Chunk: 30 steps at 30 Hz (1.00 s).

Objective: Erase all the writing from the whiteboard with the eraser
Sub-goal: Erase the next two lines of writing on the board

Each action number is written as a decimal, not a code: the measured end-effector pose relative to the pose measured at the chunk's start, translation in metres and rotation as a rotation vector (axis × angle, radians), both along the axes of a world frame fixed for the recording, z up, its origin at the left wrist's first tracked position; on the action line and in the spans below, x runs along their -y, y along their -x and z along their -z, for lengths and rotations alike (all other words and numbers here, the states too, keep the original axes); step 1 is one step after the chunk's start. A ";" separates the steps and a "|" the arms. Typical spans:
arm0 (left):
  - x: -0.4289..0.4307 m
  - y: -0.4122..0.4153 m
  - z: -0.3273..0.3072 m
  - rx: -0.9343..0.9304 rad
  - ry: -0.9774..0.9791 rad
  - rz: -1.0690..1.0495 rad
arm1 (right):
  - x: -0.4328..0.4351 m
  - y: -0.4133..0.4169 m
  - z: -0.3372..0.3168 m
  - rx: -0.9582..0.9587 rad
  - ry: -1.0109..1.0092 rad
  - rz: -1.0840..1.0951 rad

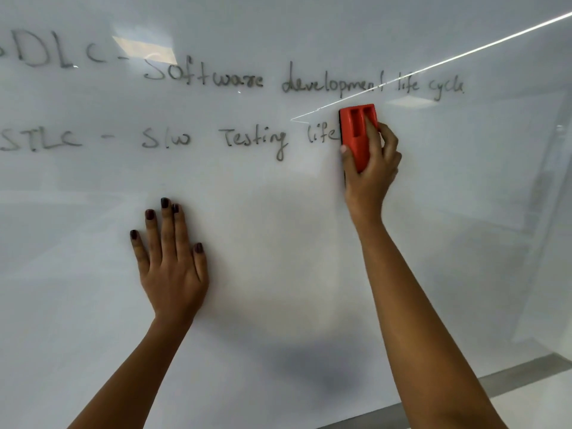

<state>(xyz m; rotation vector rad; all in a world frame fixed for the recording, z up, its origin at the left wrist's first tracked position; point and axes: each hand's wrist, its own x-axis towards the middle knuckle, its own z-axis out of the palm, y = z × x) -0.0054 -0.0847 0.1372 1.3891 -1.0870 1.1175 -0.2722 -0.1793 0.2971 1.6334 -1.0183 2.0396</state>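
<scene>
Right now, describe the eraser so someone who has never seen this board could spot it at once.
On the whiteboard, follow the lower line of writing rightward to where it stops after "life". There the right hand presses the eraser against the board: a red plastic block, the only brightly coloured thing here.

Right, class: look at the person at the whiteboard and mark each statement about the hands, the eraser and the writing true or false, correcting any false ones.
1. The right hand holds the eraser. True.
2. The eraser is blue. False: it is red.
3. The left hand lies flat on the whiteboard below the writing. True.
4. The top line is already wiped off. False: it still reads "Software development life cycle".
5. The eraser sits at the right end of the lower line, just after "life". True.
6. The left hand grips a marker. False: it is open and holds nothing.
</scene>
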 end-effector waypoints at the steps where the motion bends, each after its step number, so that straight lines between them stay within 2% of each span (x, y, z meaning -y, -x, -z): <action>1: 0.000 -0.001 0.000 0.003 0.001 0.002 | 0.003 0.009 0.000 -0.006 -0.012 0.015; 2: 0.000 0.000 0.000 0.003 0.002 0.002 | 0.007 0.019 -0.001 0.051 -0.042 0.021; 5: 0.000 0.000 0.000 0.003 0.006 0.005 | 0.012 0.035 -0.008 0.453 -0.209 -0.022; 6: 0.000 0.001 0.000 0.001 0.007 0.006 | 0.010 0.034 -0.011 0.526 -0.256 -0.030; 8: 0.001 0.001 0.000 -0.004 0.009 0.004 | 0.003 0.020 -0.011 0.479 -0.232 -0.020; 13: 0.000 0.001 0.001 -0.007 -0.003 -0.004 | -0.017 -0.034 0.010 -0.051 0.044 0.005; 15: 0.000 0.001 0.001 -0.001 -0.005 -0.007 | -0.016 -0.030 0.010 -0.174 0.088 0.027; 16: 0.000 0.000 0.001 0.001 -0.006 -0.008 | -0.014 -0.025 0.008 -0.146 0.072 0.037; 19: 0.000 0.000 0.001 0.002 -0.001 -0.011 | -0.010 -0.023 -0.002 0.255 -0.074 -0.014; 20: 0.000 0.000 0.001 0.004 0.000 -0.011 | -0.013 -0.028 -0.004 0.326 -0.104 -0.026; 21: 0.001 0.000 0.002 0.006 0.004 -0.012 | -0.017 -0.035 -0.004 0.307 -0.090 -0.014; 25: 0.001 0.000 0.001 0.012 0.010 -0.017 | -0.021 -0.034 0.016 -0.175 0.106 0.049; 26: 0.001 0.000 0.001 0.011 0.010 -0.016 | -0.019 -0.029 0.019 -0.222 0.111 0.061; 27: 0.001 0.000 0.001 0.010 0.008 -0.016 | -0.016 -0.025 0.019 -0.186 0.091 0.068; 30: 0.000 0.000 0.001 0.003 0.001 -0.012 | -0.019 -0.034 0.010 0.156 -0.029 -0.007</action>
